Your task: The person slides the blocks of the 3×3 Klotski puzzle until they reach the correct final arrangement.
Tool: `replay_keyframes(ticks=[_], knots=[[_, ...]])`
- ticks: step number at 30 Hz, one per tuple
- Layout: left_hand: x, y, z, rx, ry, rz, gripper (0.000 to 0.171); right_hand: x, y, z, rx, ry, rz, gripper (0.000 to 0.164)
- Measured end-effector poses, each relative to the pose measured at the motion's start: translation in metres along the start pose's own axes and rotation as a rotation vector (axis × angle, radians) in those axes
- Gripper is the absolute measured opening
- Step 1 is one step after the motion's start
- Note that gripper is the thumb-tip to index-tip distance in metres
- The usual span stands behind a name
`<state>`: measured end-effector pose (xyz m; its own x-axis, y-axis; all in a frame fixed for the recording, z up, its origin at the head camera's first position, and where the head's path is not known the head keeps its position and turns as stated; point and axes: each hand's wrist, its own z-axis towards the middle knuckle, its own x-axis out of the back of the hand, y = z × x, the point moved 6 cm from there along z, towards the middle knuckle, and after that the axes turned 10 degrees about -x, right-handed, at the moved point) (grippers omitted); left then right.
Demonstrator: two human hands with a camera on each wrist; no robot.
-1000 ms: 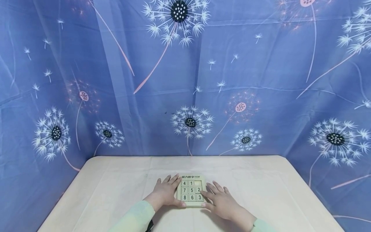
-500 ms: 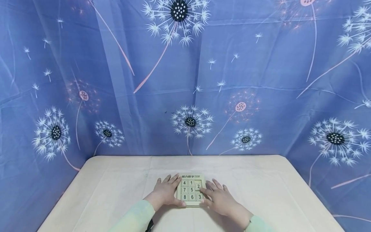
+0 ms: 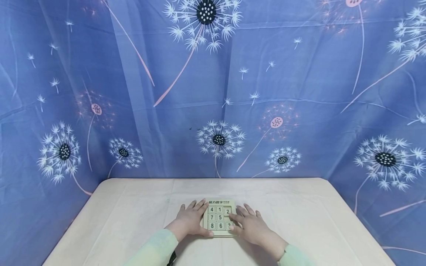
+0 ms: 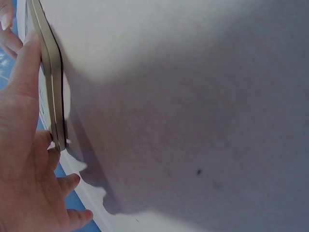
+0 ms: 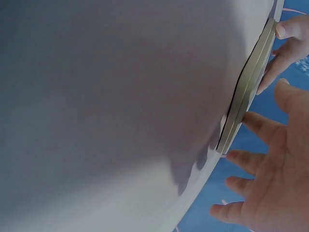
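A pale green sliding number puzzle (image 3: pixel 219 234) lies flat on the table, with dark lettering along its far edge. My left hand (image 3: pixel 191 221) grips its left side, thumb at the near edge and fingers at the far left corner. On the right, my right hand (image 3: pixel 254 228) has its fingers extended, the index fingertip at the near edge of the 2 tile (image 3: pixel 227 211). That tile sits in the far right cell, with a gap below it. The right thumb partly covers the 3 tile (image 3: pixel 229 224). In the right wrist view, the puzzle's side edge (image 5: pixel 236 113) shows beside the fingers.
A cream cover spreads over the table (image 3: pixel 293 199). Blue cloth (image 3: pixel 173 147) with dandelion prints hangs behind and on both sides. Something black (image 3: pixel 171 258) shows at the left sleeve (image 3: pixel 153 248).
The 2 tile has slid away from me, from the middle right cell to the far right cell. My right index finger has moved slightly farther with it; the left hand stays put.
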<state>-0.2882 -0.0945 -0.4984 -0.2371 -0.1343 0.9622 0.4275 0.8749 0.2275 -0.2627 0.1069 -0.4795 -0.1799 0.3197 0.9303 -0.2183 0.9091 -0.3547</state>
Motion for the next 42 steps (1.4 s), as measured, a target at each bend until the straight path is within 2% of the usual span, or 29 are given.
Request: replay_keyframes(ticks=[16, 26, 36, 42], knots=[[0.004, 0.003, -0.002, 0.008, -0.018, -0.004, 0.112, -0.001, -0.001, 0.008, -0.025, 0.028, -0.021, 0.050], [0.003, 0.001, 0.000, 0.001, -0.011, 0.005, 0.112, 0.000, 0.001, 0.010, -0.028, 0.016, -0.017, 0.048], [0.003, 0.001, -0.001, -0.002, 0.001, -0.002, 0.111, 0.003, 0.004, 0.011, -0.001, -0.006, 0.022, 0.047], [0.002, 0.001, -0.002, -0.003, 0.008, -0.020, 0.111, 0.007, 0.003, -0.003, 0.063, -0.011, 0.012, 0.051]])
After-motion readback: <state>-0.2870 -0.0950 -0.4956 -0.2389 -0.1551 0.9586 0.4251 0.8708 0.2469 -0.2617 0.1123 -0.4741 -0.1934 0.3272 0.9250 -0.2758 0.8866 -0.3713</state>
